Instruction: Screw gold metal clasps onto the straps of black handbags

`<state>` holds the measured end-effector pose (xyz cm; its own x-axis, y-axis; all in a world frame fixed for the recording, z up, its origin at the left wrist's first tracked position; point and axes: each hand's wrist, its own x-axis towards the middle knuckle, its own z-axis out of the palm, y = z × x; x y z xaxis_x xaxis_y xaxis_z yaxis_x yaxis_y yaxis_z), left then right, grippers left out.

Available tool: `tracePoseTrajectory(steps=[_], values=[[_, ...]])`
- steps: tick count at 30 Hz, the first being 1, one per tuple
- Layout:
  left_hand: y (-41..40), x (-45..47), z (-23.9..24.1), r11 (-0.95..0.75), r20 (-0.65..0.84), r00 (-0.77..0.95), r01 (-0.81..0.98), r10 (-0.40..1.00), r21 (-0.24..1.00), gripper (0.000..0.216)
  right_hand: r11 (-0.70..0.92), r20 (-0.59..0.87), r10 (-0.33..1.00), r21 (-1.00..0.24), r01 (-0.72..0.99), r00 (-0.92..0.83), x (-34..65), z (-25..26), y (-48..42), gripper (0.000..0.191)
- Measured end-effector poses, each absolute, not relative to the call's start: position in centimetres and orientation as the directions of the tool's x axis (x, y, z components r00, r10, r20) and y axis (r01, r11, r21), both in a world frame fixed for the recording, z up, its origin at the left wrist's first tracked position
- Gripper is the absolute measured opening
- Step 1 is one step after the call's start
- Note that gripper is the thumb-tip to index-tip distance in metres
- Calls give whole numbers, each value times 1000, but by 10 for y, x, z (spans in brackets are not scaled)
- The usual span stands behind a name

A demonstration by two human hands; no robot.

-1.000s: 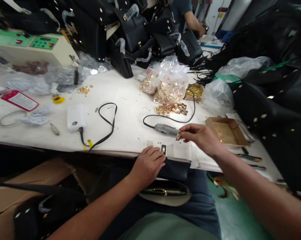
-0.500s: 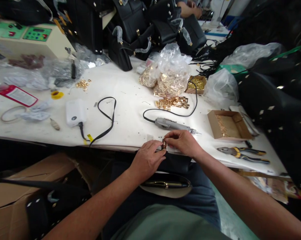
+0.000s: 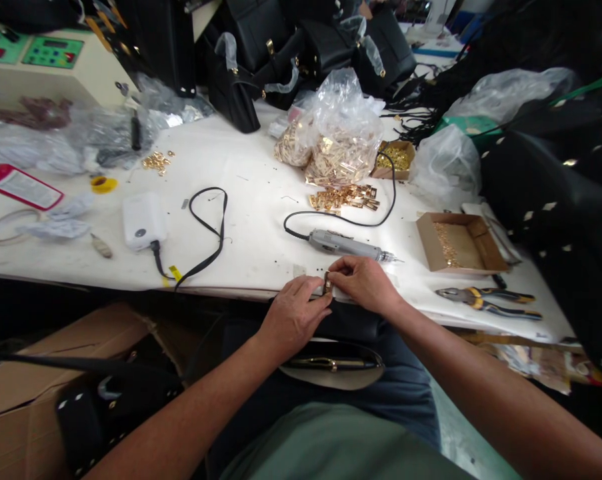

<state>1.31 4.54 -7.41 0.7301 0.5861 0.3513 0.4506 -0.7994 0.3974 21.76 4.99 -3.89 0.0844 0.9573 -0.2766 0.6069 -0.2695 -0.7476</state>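
My left hand [image 3: 295, 319] and my right hand [image 3: 363, 283] meet at the near edge of the white table [image 3: 251, 227]. Between their fingertips sits a small gold metal fitting [image 3: 327, 283], pinched from both sides. Under my left palm lies a black bag [image 3: 341, 357] resting on my lap, its gold-trimmed edge showing. A grey electric screwdriver [image 3: 348, 247] with a black cord lies on the table just beyond my right hand.
A cardboard box of small gold parts [image 3: 458, 241] and pliers [image 3: 485, 300] lie to the right. Loose gold fittings [image 3: 343, 198] and plastic bags of them [image 3: 338, 143] sit mid-table. A white power adapter [image 3: 141, 221] lies left. Black handbags [image 3: 261, 60] crowd the back. A control unit [image 3: 45, 60] stands far left.
My right hand came back from beside the screwdriver tip to the table edge and now pinches the gold fitting together with my left hand. The view has tilted slightly downward.
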Motion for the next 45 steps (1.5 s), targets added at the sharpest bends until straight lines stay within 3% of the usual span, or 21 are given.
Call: tracePoseTrajectory(steps=[17,45], values=[[48,14,-73,-815,371,739,417,562,403,19,-228,-311,950,-739,634,-21,225,-39,58,12],[47,13,-78,-814,403,721,403,564,419,21,-223,-286,958,-689,690,24,219,-39,55,12]])
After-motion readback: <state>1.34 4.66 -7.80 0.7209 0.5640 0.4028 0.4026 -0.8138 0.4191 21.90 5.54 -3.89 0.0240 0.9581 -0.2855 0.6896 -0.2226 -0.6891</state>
